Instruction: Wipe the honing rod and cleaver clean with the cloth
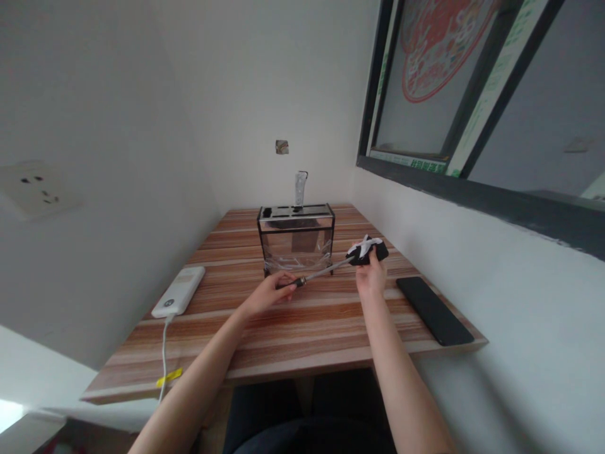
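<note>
My left hand [270,292] is closed round the handle end of a thin metal rod [321,272] that slants up to the right over the wooden table [302,328]. My right hand [371,275] grips a black and white cloth [367,250] wrapped round the rod's far end. Just behind both hands stands a clear box with a black frame and a slotted top [295,238]; a clear-handled item [300,188] sticks up from one slot.
A white power bank [179,291] with a white cable [164,359] lies at the table's left edge. A black phone [433,310] lies flat at the right edge. White walls close in on three sides; a dark-framed window [472,101] is at the upper right.
</note>
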`<action>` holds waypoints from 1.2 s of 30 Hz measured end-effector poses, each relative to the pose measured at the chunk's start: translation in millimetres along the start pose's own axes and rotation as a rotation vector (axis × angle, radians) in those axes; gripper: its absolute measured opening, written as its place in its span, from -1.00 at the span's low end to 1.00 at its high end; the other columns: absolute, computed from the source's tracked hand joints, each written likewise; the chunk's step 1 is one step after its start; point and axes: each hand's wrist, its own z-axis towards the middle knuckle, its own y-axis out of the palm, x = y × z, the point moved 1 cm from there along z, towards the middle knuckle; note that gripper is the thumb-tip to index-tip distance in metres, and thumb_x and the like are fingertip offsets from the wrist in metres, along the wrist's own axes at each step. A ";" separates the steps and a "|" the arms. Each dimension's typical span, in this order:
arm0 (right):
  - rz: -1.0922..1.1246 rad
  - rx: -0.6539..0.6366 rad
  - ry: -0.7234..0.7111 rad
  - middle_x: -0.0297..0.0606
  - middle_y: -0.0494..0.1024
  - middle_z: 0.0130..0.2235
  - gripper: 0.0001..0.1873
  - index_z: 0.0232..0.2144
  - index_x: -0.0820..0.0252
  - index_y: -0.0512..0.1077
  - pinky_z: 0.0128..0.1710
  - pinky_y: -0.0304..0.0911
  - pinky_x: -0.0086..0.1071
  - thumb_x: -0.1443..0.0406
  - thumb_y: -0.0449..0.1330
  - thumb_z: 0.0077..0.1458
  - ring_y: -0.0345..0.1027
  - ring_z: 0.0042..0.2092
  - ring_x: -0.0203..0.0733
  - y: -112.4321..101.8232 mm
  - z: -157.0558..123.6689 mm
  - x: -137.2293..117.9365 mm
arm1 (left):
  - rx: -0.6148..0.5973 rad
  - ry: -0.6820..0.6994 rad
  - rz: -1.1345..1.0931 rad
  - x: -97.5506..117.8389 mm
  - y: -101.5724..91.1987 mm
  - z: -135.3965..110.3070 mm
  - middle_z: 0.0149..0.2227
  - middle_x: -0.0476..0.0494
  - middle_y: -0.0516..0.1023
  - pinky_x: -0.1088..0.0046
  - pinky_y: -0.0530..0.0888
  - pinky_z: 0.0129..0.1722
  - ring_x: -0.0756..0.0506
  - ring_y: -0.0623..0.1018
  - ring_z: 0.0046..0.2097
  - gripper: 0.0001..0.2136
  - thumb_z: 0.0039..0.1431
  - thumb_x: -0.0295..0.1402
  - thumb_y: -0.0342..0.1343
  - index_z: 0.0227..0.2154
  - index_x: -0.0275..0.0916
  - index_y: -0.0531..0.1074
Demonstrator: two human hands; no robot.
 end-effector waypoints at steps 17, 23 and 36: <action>0.037 0.034 0.037 -0.31 0.60 -0.34 -0.80 -0.26 0.19 0.49 -0.10 0.38 -0.20 0.22 0.25 0.05 0.51 -0.24 -0.21 0.2 0.2 0.2 | 0.317 0.013 -0.244 9.1 -13.5 -3.3 -0.36 -0.12 0.58 0.45 0.51 -0.39 -0.02 0.55 -0.43 -0.60 -0.14 -0.17 0.35 -0.31 -0.34 0.44; 0.045 0.045 0.036 -0.33 0.61 -0.36 -0.81 -0.26 0.19 0.47 -0.11 0.38 -0.21 0.24 0.25 0.05 0.51 -0.28 -0.22 1.2 0.4 0.7 | 0.338 0.029 -0.302 6.0 -15.3 -1.9 -0.38 -0.11 0.61 0.47 0.52 -0.38 -0.03 0.58 -0.43 -0.68 -0.12 -0.23 0.36 -0.33 -0.31 0.48; -0.011 0.162 0.037 -0.32 0.58 -0.27 -0.77 -0.24 0.14 0.42 -0.17 0.39 -0.25 0.20 0.22 0.02 0.49 -0.19 -0.20 -5.1 5.8 0.6 | 0.374 0.068 -0.343 2.8 -18.9 -2.8 -0.41 -0.11 0.60 0.51 0.51 -0.36 -0.04 0.60 -0.40 -0.74 -0.08 -0.28 0.36 -0.35 -0.33 0.52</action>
